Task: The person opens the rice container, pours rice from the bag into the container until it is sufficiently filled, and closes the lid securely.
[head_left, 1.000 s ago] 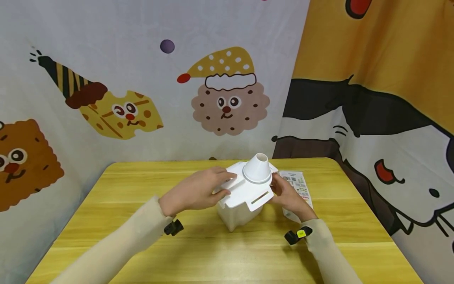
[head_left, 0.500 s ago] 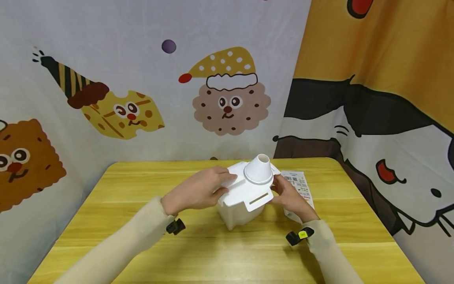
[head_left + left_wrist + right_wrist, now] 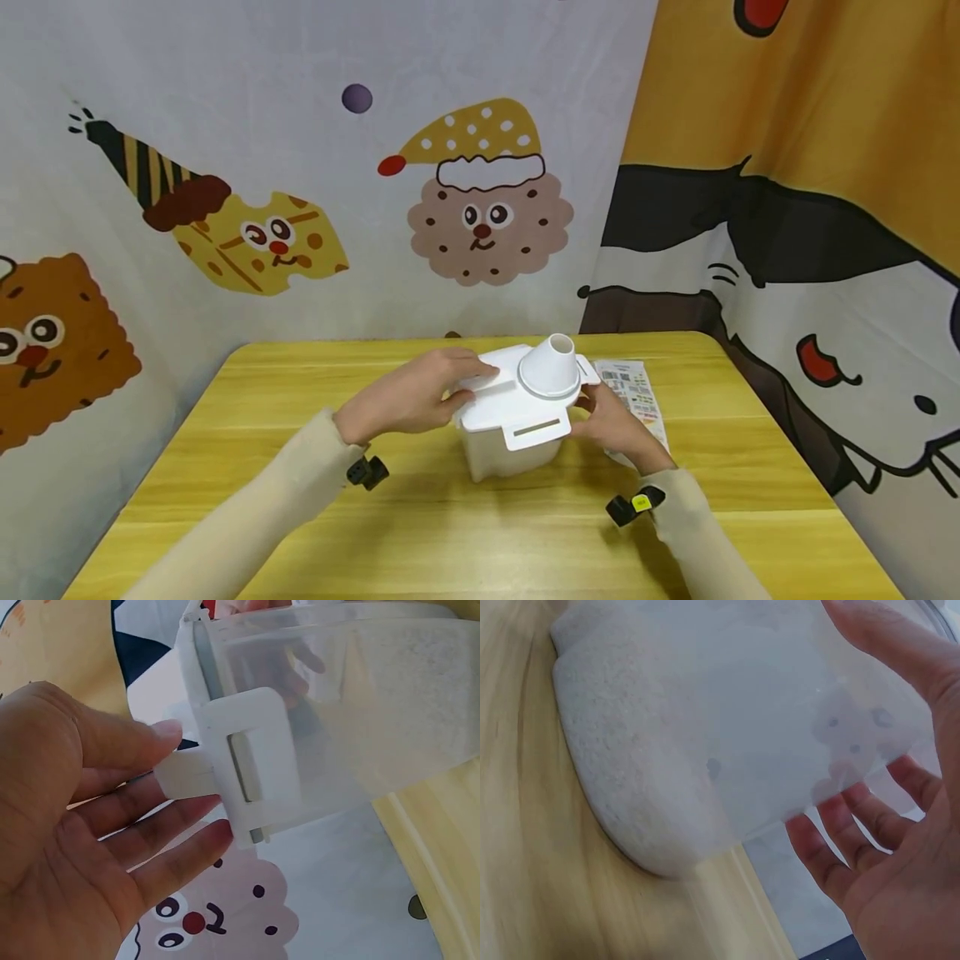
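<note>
A translucent rice container (image 3: 513, 457) stands on the table with a white lid (image 3: 498, 408) on top. The lid carries a cone-shaped spout (image 3: 551, 367) and slotted side clips, one (image 3: 537, 429) jutting out toward me. My left hand (image 3: 412, 396) pinches the raised white handle (image 3: 187, 774) of the lid between thumb and fingers. On the container's right side, my right hand (image 3: 615, 425) holds the wall, thumb on one face and fingertips on another. White rice-like grains (image 3: 630, 735) fill the lower part, seen through the wall in the right wrist view.
A printed leaflet (image 3: 636, 396) lies on the wooden table (image 3: 300, 517), partly behind the right hand. Cartoon-printed curtains (image 3: 285, 83) hang behind and beside the table. A small black camera sits on each wrist.
The container has turned slightly: its front clip has swung left and its front face shows more squarely. The spout has shifted a little right. Both hands keep their hold.
</note>
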{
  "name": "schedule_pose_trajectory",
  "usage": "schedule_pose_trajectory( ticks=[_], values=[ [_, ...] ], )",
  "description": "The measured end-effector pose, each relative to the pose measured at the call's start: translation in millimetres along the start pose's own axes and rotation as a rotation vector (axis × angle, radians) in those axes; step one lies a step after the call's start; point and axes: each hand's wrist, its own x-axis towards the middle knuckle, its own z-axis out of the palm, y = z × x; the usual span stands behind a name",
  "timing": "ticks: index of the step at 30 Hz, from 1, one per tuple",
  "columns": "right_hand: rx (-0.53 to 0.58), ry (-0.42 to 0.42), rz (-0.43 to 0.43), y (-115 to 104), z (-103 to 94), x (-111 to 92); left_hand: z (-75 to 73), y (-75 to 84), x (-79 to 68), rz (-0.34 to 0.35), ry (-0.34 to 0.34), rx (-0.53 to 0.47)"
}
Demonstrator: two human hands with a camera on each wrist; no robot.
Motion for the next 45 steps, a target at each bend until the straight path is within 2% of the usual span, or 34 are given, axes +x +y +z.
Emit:
schedule_pose_trajectory(
  ticks=[5, 8, 11, 15, 25, 32, 37, 42, 45],
  values=[
    [0.075, -0.090, -0.086, 2, -8.5, 0, -4.5, 7.5, -1.7, -0.061, -0.008, 0.032],
    [0.136, -0.166, -0.134, 7, -14.5, 3, -5.1, 13.7, -2.9, -0.085, 0.014, 0.065],
    [0.167, -0.221, -0.150, 9, -18.4, 4, -3.5, 18.0, -2.2, -0.080, 0.051, 0.092],
    [0.193, -0.243, -0.145, 9, -19.9, 5, -0.1, 20.4, -1.6, -0.077, 0.092, 0.109],
    [0.196, -0.210, -0.108, 9, -17.4, 1, 4.0, 19.2, -1.9, -0.080, 0.127, 0.114],
    [0.107, -0.098, -0.078, 6, -7.9, -5, 1.7, 11.0, -3.4, -0.069, 0.143, 0.096],
    [0.066, -0.025, -0.087, 3, 0.3, -12, 1.6, 4.4, -3.3, -0.062, 0.158, 0.075],
    [0.061, -0.021, -0.124, -1, 3.8, -14, 1.7, 0.6, -3.4, -0.075, 0.156, 0.064],
    [0.050, -0.047, -0.127, -2, 2.3, -14, 1.4, 0.4, -4.5, -0.085, 0.152, 0.065]
  ],
)
